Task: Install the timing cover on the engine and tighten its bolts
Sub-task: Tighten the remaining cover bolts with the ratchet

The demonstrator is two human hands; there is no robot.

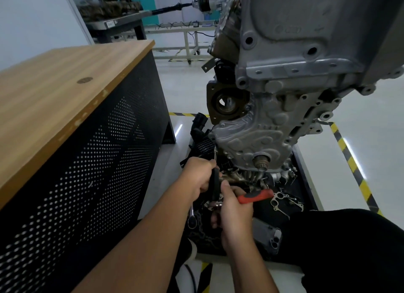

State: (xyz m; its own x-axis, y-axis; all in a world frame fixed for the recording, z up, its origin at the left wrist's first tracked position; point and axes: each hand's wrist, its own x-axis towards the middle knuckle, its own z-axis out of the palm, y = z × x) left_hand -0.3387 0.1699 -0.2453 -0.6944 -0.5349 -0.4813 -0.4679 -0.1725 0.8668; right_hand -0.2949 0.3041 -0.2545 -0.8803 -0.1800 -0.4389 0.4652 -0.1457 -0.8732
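Timing cover (247,137) sits seated on the engine (306,52) front face, at about 3 o'clock from frame centre, crank snout (261,160) poking through its lower end. Step in hand looks like bolt tightening at the cover's lower-left corner, 7 o'clock edge of the cover. Left hand (201,174) is curled round a black driver handle (214,183), thin shaft (215,154) running up toward that corner; whether the tip is on a bolt head is too small to tell. Right hand (235,207) grips a red-handled tool (255,196) just beside the left, at its 4 o'clock. A ratchet (192,216) lies at 6 o'clock under the hands in the black parts tray (303,174), a gasket (279,199) at 3 o'clock of the right hand. Wooden-topped cabinet (72,78) fills 9 o'clock. Next move probably calls for keeping the shaft square on the fastener and turning it down, then moving round the remaining perimeter holes.
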